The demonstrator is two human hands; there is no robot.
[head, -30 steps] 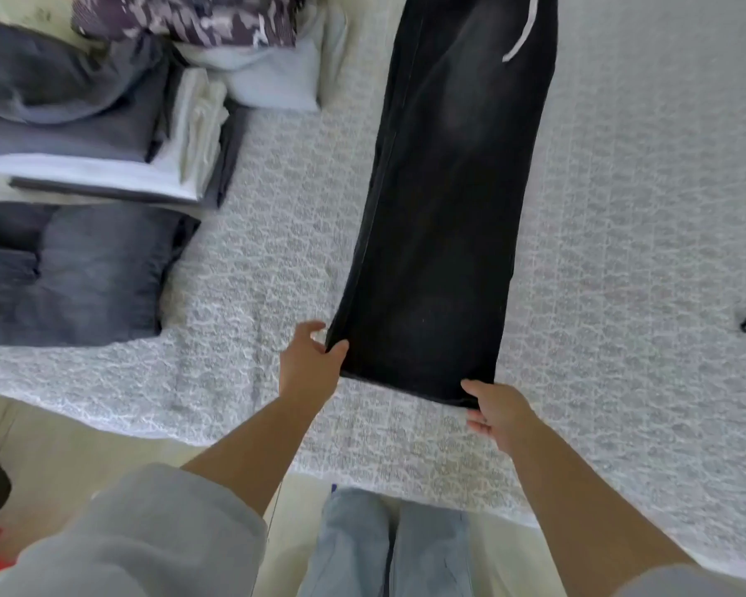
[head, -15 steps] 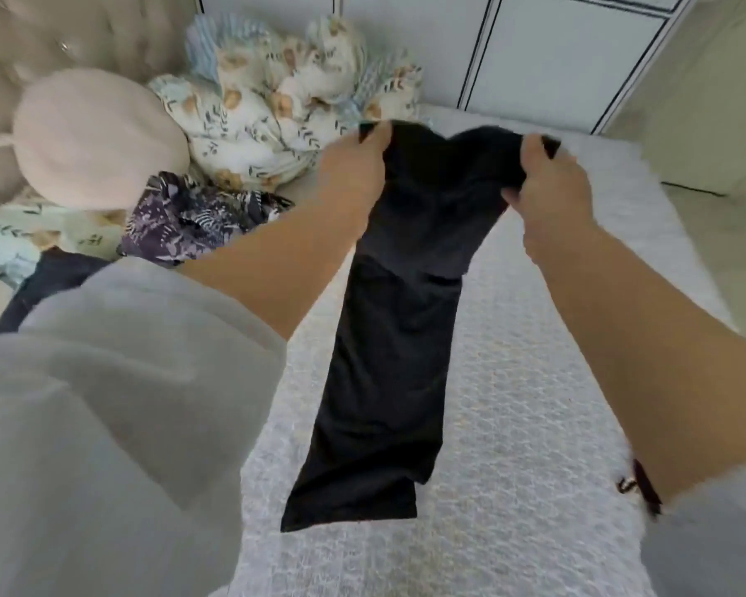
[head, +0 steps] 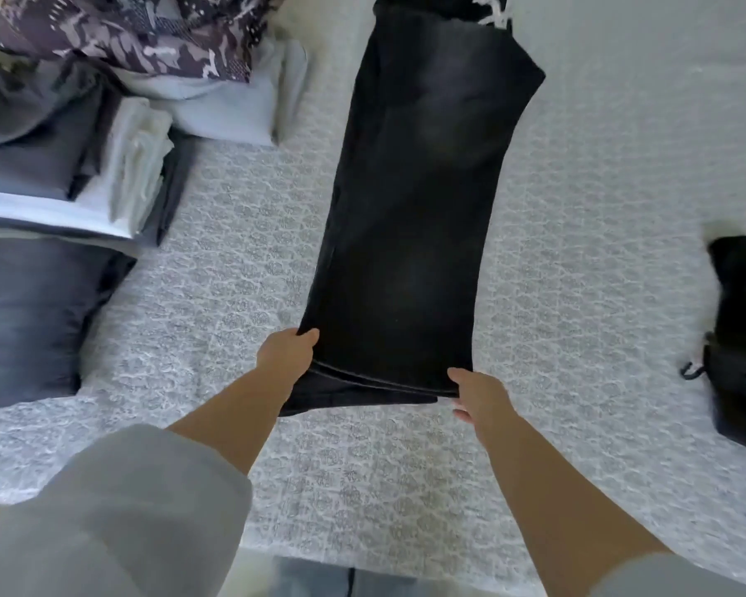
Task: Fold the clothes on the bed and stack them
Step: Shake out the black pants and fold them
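Gripping near hem corners, left hand (head: 286,354) & right hand (head: 476,392) pinch black pants (head: 410,234) (just relaid flat after lift), next fold pending.

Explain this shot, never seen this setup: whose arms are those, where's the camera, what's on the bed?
No robot here: a person wears a camera on the head, looking down at their own arms. The left hand and right hand each grip a near corner of black trousers, laid lengthwise on the white patterned bedspread. On the left sit stacks of folded clothes and a folded grey garment. A dark garment lies at the right edge.
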